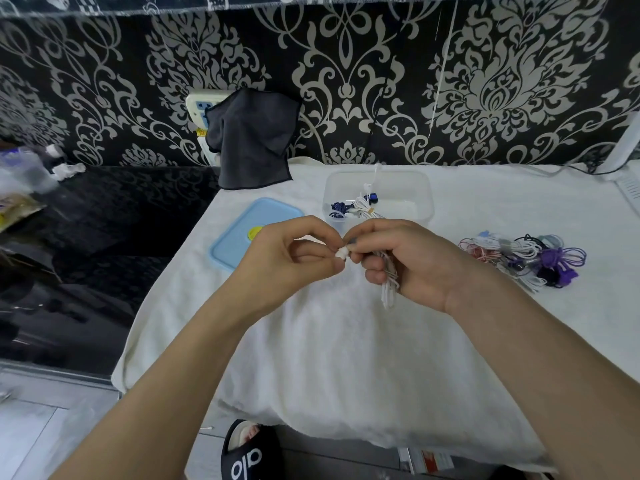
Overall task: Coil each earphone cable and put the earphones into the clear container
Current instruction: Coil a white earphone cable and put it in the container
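While a white towel [346, 341] covers the table, a pale blue lid [239, 233] lies at its left side, close to the towel's left edge. Just right of it, the left hand [294, 258] pinches a white earbud [342, 252] between thumb and fingertips. Touching it, the right hand [408, 265] curls around a bundled white earphone cable [388, 289], loops hanging below the palm. Behind both hands stands the clear container [415, 188], already holding blue and white earphones [356, 206]. Far right, a tangled earphone pile [526, 258] waits. To finish well, the loose end probably needs tucking snugly so the coil holds. Bare towel lies toward the viewer; the path back to the container looks unobstructed.
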